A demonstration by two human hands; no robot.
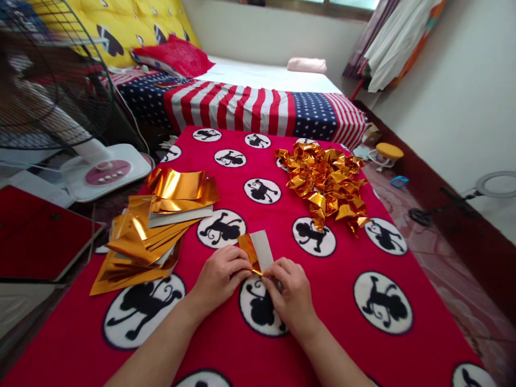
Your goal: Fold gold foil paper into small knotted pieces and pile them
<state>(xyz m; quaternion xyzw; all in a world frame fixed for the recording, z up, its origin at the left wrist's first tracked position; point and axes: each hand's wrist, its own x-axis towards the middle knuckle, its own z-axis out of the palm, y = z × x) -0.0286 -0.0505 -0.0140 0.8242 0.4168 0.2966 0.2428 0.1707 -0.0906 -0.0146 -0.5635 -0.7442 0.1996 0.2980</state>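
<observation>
Between my hands, low over the red tablecloth, is a folded sheet of gold foil paper [263, 250], gold on its left part and pale grey on the right. My left hand [223, 273] pinches its near left edge with fingers closed. At the near right corner, my right hand [289, 290] grips the same paper between thumb and fingers. A loose stack of flat gold foil sheets [139, 242] lies to the left, some showing grey backs. On the far right side sits a heap of folded gold foil pieces [322, 180].
The red tablecloth [330, 322] has monkey prints in white circles. A white fan [107, 169] stands at the left beside a red board [38, 231]. Beyond the table is a bed with a striped cover [237, 107]. A yellow stool [389, 151] stands on the floor at right.
</observation>
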